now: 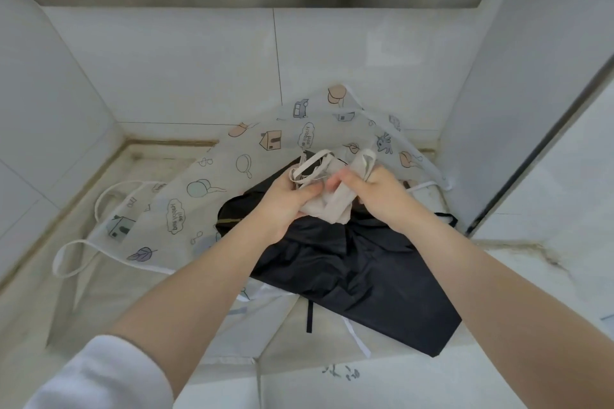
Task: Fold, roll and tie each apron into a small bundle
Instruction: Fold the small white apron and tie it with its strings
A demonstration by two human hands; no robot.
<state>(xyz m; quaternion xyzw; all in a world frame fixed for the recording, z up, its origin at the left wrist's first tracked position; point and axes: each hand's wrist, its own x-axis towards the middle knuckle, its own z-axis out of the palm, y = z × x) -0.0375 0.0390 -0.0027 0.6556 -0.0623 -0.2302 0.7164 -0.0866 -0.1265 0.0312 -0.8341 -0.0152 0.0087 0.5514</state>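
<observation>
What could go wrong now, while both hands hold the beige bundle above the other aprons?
1. The beige bundle looks loosely rolled, and its straps hang free above the left hand; it may unroll before the knot is tied.
2. The right hand works just above the black apron; a loose strap could catch that apron's ties.
3. The patterned apron lies crumpled underneath and may be dragged along.
</observation>
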